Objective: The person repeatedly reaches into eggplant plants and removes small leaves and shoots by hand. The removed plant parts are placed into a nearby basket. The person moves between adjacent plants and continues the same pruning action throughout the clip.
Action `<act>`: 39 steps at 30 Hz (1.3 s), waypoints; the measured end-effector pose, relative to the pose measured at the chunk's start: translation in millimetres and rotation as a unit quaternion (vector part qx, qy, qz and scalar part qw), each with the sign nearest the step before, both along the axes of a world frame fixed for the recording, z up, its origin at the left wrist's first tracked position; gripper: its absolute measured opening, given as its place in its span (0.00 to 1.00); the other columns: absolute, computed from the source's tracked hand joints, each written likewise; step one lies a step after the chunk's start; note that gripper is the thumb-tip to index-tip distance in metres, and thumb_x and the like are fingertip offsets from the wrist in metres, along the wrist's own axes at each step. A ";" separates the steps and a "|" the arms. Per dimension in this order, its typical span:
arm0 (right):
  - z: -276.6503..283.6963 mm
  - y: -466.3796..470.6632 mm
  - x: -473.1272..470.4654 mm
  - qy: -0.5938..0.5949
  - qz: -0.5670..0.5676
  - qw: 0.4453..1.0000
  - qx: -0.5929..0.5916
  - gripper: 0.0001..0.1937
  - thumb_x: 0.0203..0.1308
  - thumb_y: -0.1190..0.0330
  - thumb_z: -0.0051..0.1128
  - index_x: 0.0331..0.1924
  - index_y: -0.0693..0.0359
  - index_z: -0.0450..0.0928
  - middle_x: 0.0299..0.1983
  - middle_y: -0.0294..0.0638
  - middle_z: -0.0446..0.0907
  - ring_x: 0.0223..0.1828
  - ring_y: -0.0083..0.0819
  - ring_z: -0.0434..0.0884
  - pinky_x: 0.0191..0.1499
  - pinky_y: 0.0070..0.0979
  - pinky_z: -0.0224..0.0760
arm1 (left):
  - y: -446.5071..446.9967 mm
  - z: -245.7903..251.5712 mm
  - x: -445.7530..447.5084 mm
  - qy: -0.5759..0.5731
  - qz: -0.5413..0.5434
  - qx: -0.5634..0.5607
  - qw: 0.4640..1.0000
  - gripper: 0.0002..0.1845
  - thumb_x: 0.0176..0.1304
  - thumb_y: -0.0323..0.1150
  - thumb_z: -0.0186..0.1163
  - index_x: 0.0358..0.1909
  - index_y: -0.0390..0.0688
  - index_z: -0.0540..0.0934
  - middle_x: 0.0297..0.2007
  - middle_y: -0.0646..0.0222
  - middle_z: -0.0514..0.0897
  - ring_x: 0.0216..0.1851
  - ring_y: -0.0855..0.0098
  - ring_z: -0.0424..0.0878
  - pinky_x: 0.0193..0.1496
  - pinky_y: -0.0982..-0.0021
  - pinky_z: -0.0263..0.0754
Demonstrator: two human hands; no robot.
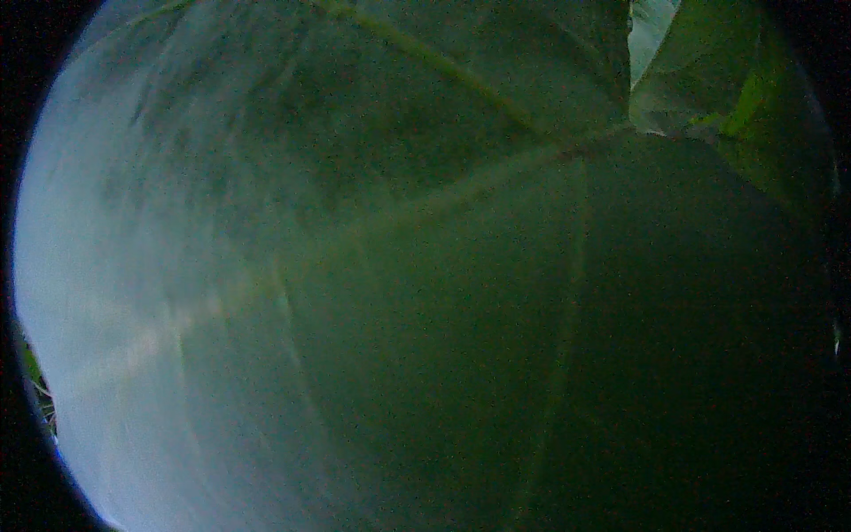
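A large green leaf (399,299) fills nearly the whole head view, very close to the camera. Its thick midrib runs from the lower left up to the upper right, and thinner side veins branch off it. The leaf looks pale and bluish at the left and dark at the lower right. Neither my left hand nor my right hand is in view; whatever lies behind the leaf is hidden.
More green foliage (698,60) shows at the upper right, with a brighter green strip (751,100) beside it. A small bit of greenery (31,364) appears at the left rim, past the leaf's edge.
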State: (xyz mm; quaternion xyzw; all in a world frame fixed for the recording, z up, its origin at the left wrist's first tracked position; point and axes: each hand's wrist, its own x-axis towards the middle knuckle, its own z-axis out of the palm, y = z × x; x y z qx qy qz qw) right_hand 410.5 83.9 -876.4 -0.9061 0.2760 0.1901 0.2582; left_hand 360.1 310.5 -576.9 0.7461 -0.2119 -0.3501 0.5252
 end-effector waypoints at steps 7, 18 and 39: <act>2.3 -6.1 -13.9 -0.008 -0.029 0.999 0.014 0.12 0.59 0.60 0.55 0.31 0.61 0.80 0.29 0.47 0.81 0.33 0.46 0.81 0.35 0.41 0.74 | -12.5 -22.9 -8.6 0.010 0.015 0.002 1.000 0.28 0.67 0.25 0.56 0.69 0.40 0.63 0.58 0.66 0.74 0.52 0.75 0.74 0.56 0.77 0.68; 189.5 21.0 -227.5 -0.296 -0.302 0.825 0.375 0.14 0.60 0.57 0.60 0.33 0.61 0.81 0.21 0.37 0.78 0.23 0.26 0.75 0.28 0.29 0.70 | -46.1 -36.4 -9.9 0.074 0.055 0.008 0.996 0.28 0.66 0.27 0.58 0.68 0.44 0.65 0.34 0.78 0.78 0.22 0.86 0.63 0.23 0.84 0.58; 188.4 140.7 -544.0 -0.206 -0.067 0.969 -0.118 0.28 0.45 0.68 0.54 0.57 0.60 0.73 0.56 0.50 0.75 0.61 0.48 0.70 0.62 0.38 0.66 | -98.9 105.6 -153.9 -0.376 -0.324 -0.014 0.868 0.22 0.61 0.36 0.57 0.56 0.40 0.75 0.45 0.51 0.83 0.48 0.52 0.81 0.52 0.60 0.75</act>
